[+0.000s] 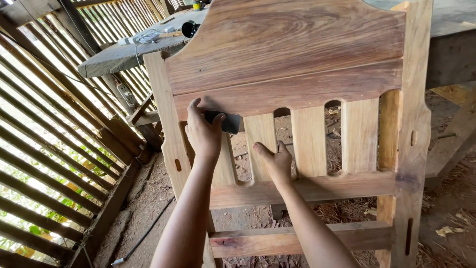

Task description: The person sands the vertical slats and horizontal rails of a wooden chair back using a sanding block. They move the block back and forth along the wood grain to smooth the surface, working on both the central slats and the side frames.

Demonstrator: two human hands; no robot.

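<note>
Wooden chair back (297,64) with four upright slats stands against one workbench (124,54). Left hand (203,131) presses one dark sanding pad (225,121) against the rail; right hand (275,161) rests flat, fingers spread, on a slat (260,134).

Two bare forearms rise from the bottom centre of the frame, with no sleeves, watch or bands on them. The left hand (203,134) and right hand (275,163) are ungloved and ringless, nails short.
</note>
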